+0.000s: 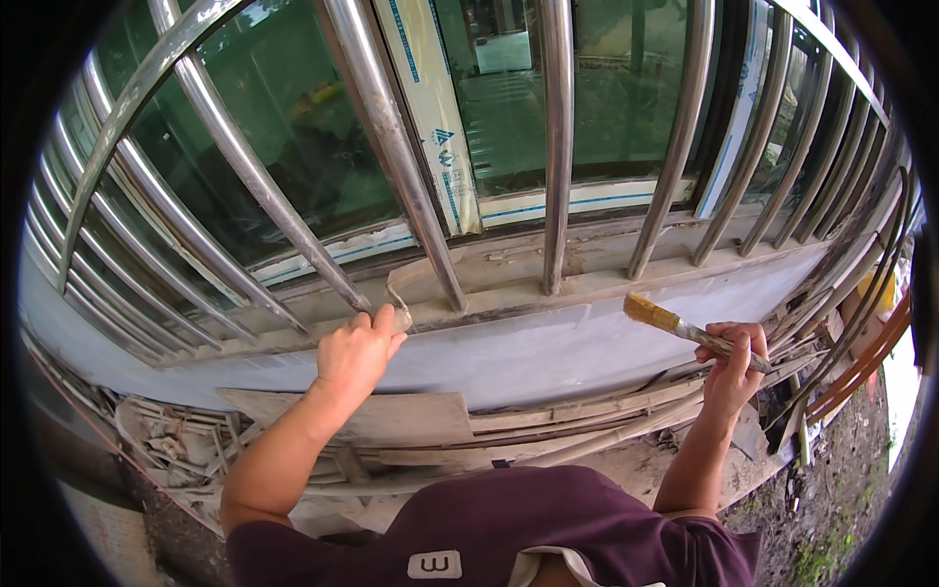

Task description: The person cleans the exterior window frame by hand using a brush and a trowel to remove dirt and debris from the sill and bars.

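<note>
My left hand is closed round the handle of a small trowel with a bent metal neck. Its blade lies over the dusty window sill, between two steel bars, and is partly hard to tell from the sill. Off to the right, my right hand grips a flat paintbrush by its stained wooden handle. The tan bristles point left and upward, in front of the grey wall and apart from it.
Upright steel bars stand before green-tinted windows with film-covered frames. Below the wall lie a board, poles and planks. Dark cables and orange pipes run at the right, above muddy ground.
</note>
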Available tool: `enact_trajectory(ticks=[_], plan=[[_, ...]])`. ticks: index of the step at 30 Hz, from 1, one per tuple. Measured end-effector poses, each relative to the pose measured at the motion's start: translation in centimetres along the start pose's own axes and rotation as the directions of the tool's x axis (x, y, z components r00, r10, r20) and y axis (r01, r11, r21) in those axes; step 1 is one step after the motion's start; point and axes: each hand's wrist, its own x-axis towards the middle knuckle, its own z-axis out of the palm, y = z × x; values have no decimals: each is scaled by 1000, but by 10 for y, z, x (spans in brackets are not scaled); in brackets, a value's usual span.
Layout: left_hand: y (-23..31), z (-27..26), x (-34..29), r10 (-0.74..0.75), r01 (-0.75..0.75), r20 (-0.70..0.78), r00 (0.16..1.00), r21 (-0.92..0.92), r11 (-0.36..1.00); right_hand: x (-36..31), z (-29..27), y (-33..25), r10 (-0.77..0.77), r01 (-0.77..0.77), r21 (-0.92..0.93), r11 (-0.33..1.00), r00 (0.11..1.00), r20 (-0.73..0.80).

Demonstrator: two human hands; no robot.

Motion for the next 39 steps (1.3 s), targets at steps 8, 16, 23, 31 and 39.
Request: enact_trajectory(ticks=[8,16,23,31,39], plan=[[-8,20,-3,-13,4,-79,997,-106,994,5,21,7,78,-78,54,995,997,7],[-4,12,11,23,-27,-36,999,-107,994,5,17,5,25,-25,6,1000,1000,4],[4,9,15,31,-30,6,1000,-110,993,3,11,5,82,-82,-7,997,995,-49],[9,23,24,67,-74,-40,997,-178,981,3,19,8,88,-89,-22,996,996,-26],[-6,13,19,39,-37,11,999,-175,984,3,9,4,81,-82,-16,996,994,-69]])
